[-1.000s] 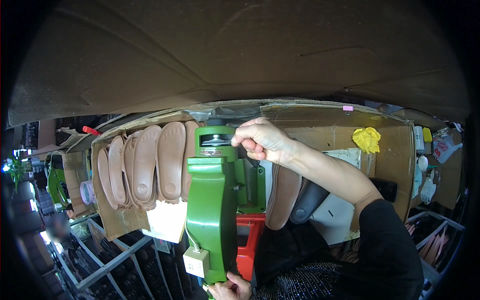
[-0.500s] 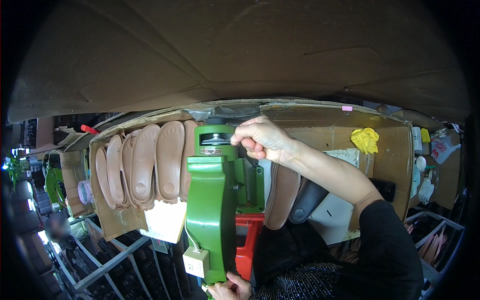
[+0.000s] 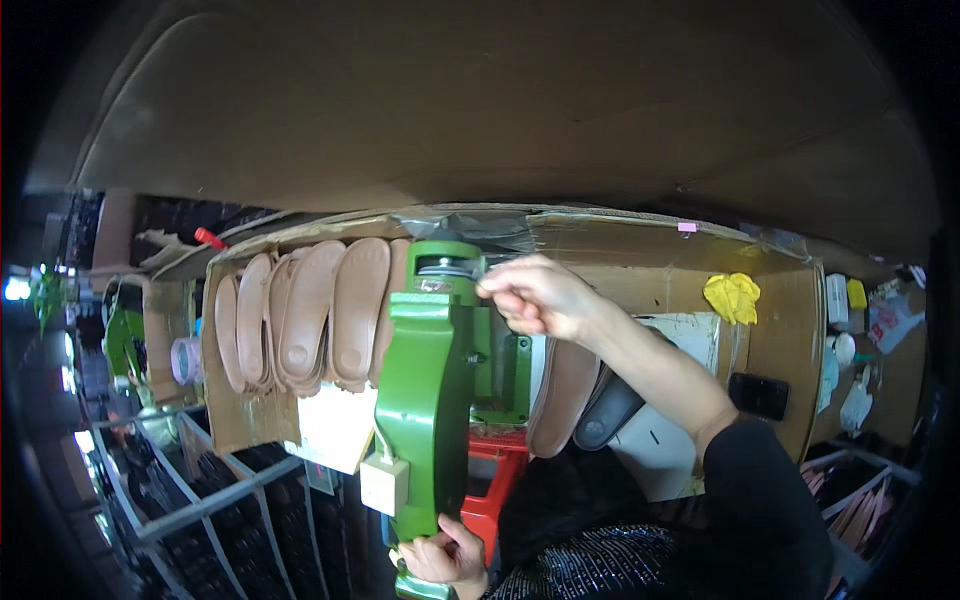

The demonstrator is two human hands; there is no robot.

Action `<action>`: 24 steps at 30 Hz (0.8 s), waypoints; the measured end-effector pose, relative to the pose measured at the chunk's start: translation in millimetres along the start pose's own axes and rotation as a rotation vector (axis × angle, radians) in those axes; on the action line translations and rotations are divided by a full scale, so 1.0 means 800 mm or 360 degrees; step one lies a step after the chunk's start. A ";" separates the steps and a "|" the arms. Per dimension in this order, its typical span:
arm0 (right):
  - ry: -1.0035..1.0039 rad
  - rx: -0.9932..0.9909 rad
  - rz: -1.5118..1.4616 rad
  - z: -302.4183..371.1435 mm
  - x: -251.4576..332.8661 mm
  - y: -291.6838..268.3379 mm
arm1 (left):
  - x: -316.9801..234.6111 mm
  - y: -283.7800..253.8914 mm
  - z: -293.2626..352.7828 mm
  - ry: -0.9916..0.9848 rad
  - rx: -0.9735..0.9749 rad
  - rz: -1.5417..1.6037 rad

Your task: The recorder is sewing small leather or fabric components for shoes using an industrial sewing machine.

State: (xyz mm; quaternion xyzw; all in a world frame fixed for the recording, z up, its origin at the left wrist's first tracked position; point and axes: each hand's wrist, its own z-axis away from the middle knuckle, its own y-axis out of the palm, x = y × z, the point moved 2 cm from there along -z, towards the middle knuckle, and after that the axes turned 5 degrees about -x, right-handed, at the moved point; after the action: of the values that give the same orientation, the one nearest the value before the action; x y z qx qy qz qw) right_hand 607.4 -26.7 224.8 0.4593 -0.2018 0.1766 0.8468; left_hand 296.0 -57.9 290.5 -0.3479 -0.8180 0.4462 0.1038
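A green machine (image 3: 425, 400) with a tall curved body stands before me. Its top holds a dark wheel (image 3: 445, 266) in a slot. Beside this wheel is my right hand (image 3: 540, 297), its thumb and fingers pinched together; whether anything is between them is too small to tell. At the machine's lower end, my left hand (image 3: 445, 557) has its fingers wrapped round the green housing. Tan shoe insoles (image 3: 310, 310) stand in a row left of the machine. Right of it, under my right forearm, lie another tan insole (image 3: 563, 400) and a dark insole (image 3: 608, 415).
A cardboard box wall (image 3: 780, 330) surrounds the work area. In it are a yellow cloth (image 3: 732, 298) and a black phone (image 3: 758, 396). A red stool (image 3: 497, 490) stands behind the machine. At the left is a metal rack (image 3: 190, 515) with dark items.
The whole view has shifted a little. My left hand has come up slightly onto the machine's lower end. My right hand stays by the wheel, its fingers a little farther right.
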 end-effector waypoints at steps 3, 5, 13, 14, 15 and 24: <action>-0.0053 0.0229 0.0036 0.046 -0.031 -0.005 | 0.000 -0.001 0.002 0.0020 -0.0100 -0.0017; -0.0110 0.0294 0.0119 0.071 -0.054 0.001 | 0.002 -0.003 0.000 0.0000 -0.0139 0.0018; -0.0149 0.0381 0.0404 0.148 -0.125 0.047 | -0.031 -0.029 -0.019 -0.0640 -0.0006 0.1253; -0.0114 0.0397 0.0334 0.156 -0.132 0.051 | -0.037 -0.026 -0.020 -0.0832 0.0185 0.1485; -0.0099 0.0420 0.0308 0.163 -0.140 0.054 | -0.044 -0.022 -0.020 -0.0943 0.0334 0.1713; 0.0116 0.0545 0.0236 0.200 -0.199 0.074 | -0.033 -0.023 0.034 -0.1413 0.0454 0.2394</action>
State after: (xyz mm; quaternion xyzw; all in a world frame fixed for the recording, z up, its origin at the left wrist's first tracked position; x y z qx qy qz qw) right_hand 413.8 -150.2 266.1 0.5739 -0.1712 0.2869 0.7476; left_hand 293.6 -100.2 293.0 -0.5723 -0.2740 0.5879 -0.5018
